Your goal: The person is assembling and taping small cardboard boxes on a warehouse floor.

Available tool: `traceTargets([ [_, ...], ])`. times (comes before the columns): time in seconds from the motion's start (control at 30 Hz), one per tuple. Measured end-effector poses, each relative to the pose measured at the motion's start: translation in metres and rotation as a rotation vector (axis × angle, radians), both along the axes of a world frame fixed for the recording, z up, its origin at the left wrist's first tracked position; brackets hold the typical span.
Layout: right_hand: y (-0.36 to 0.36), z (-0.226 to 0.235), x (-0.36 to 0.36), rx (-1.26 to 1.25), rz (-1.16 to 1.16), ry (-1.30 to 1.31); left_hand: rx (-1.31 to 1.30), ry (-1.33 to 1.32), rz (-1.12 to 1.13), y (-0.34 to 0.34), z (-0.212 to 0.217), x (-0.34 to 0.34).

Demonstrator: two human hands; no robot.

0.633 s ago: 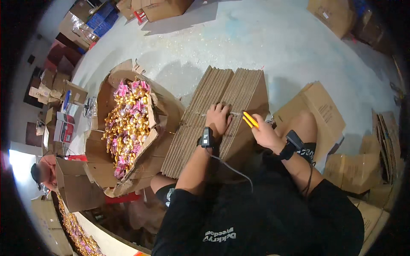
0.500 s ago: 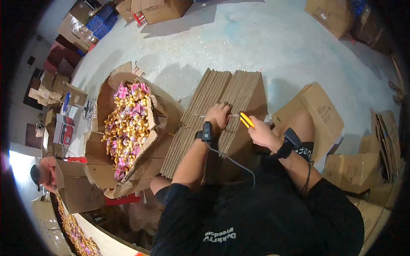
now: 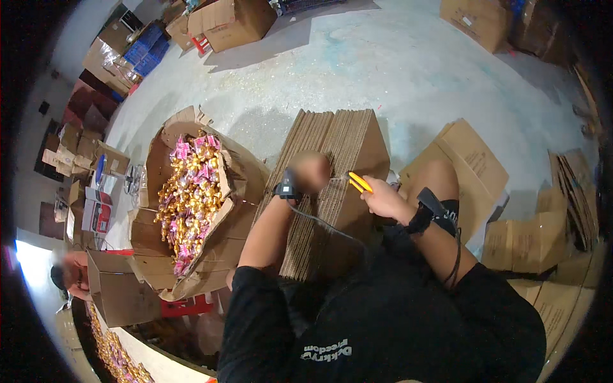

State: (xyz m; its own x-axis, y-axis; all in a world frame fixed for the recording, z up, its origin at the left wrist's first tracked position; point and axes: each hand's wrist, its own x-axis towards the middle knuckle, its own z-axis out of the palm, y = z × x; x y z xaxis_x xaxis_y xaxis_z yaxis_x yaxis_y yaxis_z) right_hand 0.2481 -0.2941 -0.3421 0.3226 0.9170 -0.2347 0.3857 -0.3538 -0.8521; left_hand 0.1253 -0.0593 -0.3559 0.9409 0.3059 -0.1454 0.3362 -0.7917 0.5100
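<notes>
A thick stack of flattened cardboard cartons stands on edge in front of me, by my bent knees. My left hand is at its top edges; the hand is smeared, so its fingers cannot be made out. A pale string runs across the edges between my hands. At the stack's right side, my right hand is closed around a yellow-orange hand tool with two arms and a dark tip, which looks like snips. The tip points left toward the string.
To the left, a large open carton holds many gold and pink wrapped pieces. An opened carton sheet lies to the right, with more flat cartons beyond. A co-worker is at far left.
The stack's two parts have come together and its near left end has shifted right. My left hand has moved slightly left; my right hand with the tool has shifted a little left and down.
</notes>
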Motion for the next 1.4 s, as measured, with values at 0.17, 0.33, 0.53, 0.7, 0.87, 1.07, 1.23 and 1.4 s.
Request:
traceTargets([
  [0.17,-0.006,0.046,-0.005,-0.125,-0.064,0.333,-0.160,-0.553,0.265,-0.034,-0.031,-0.024],
  [0.33,0.020,0.031,-0.007,0.110,0.066,-0.161,-0.318,-0.891,0.445,-0.045,-0.064,-0.020],
  [0.53,0.041,0.038,0.000,0.115,0.140,-0.297,-0.284,-0.796,0.453,-0.038,-0.066,-0.022],
  [0.7,0.046,0.030,-0.003,0.109,0.147,-0.367,-0.165,-0.830,0.592,-0.046,-0.060,-0.018],
  [0.87,0.061,0.029,0.012,0.067,0.219,-0.484,0.172,-0.669,0.472,-0.050,-0.055,-0.022],
  [1.07,0.082,0.061,0.000,-0.151,0.330,-0.471,0.134,-0.607,0.387,-0.047,-0.050,-0.036],
  [1.23,0.062,0.039,-0.022,-0.028,0.291,-0.626,0.091,-0.506,0.306,-0.040,-0.044,-0.035],
  [1.4,0.042,0.040,-0.040,-0.190,0.130,-0.442,-0.151,-0.431,0.118,-0.010,-0.043,-0.037],
])
